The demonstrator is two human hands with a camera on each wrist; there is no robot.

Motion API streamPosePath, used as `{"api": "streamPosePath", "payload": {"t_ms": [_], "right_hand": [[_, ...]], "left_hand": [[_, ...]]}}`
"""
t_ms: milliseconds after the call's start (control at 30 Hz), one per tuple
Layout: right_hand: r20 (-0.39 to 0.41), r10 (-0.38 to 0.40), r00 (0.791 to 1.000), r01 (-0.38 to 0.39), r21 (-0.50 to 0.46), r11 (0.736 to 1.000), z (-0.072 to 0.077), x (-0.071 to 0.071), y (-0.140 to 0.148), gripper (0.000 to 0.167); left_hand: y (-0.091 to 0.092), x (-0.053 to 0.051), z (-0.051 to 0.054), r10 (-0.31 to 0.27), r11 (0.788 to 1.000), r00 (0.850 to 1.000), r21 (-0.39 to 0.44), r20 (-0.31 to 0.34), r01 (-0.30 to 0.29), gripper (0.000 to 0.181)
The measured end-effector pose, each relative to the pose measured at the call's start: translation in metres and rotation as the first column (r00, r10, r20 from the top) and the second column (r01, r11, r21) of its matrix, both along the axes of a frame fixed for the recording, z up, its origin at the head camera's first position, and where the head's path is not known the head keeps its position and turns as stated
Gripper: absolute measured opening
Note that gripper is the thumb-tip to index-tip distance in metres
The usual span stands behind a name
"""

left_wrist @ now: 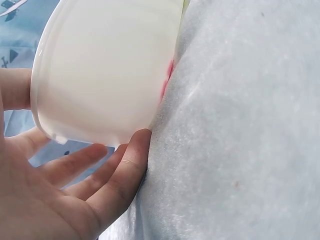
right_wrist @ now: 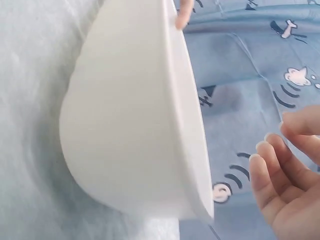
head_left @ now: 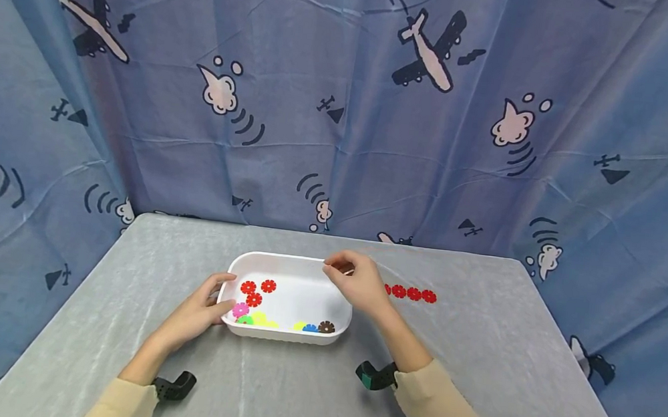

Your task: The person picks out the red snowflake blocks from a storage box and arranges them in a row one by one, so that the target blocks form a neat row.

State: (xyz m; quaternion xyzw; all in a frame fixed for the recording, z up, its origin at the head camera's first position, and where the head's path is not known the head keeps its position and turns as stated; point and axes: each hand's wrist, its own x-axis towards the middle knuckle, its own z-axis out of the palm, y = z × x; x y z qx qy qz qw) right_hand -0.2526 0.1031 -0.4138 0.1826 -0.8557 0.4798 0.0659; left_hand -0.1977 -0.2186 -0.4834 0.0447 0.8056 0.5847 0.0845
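A white plastic tray (head_left: pixel 299 289) stands on the table, with notched flower-shaped discs inside. My left hand (head_left: pixel 196 313) grips its left end, thumb over the rim and fingers against the outer wall; the left wrist view shows these fingers (left_wrist: pixel 131 160) close up. Over the tray's far right part hovers my right hand (head_left: pixel 361 285), fingers loosely bent, with nothing visible between them in the right wrist view. Inside lie red discs (head_left: pixel 248 287), a pink disc (head_left: pixel 240 309), a green disc (head_left: pixel 245 319), yellow discs (head_left: pixel 263 320), a blue disc (head_left: pixel 310 328) and a brown disc (head_left: pixel 326 327).
Several red discs (head_left: pixel 414 295) form a row on the table right of the tray, partly hidden behind my right hand. A pale grey cloth (head_left: pixel 268 390) covers the table. Behind it hangs a blue curtain (head_left: pixel 296 97) printed with planes.
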Motion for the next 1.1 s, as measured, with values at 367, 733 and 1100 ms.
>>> {"api": "streamPosePath", "payload": {"t_ms": [367, 733, 1100], "right_hand": [[0.031, 0.051, 0.998, -0.051, 0.017, 0.999, -0.011, -0.008, -0.035, 0.007], [0.137, 0.055, 0.989, -0.068, 0.085, 0.994, -0.027, -0.019, -0.062, 0.011], [0.173, 0.108, 0.979, -0.135, 0.156, 0.978, -0.05, -0.033, -0.086, 0.011]], "left_hand": [[-0.001, 0.002, 0.002, 0.009, 1.0, 1.0, -0.009, 0.005, -0.009, 0.058], [-0.003, 0.001, 0.002, 0.016, 1.0, 1.0, -0.025, 0.008, -0.016, 0.058], [0.0, 0.001, 0.002, 0.012, 1.0, 1.0, -0.022, 0.008, -0.011, 0.057]]}}
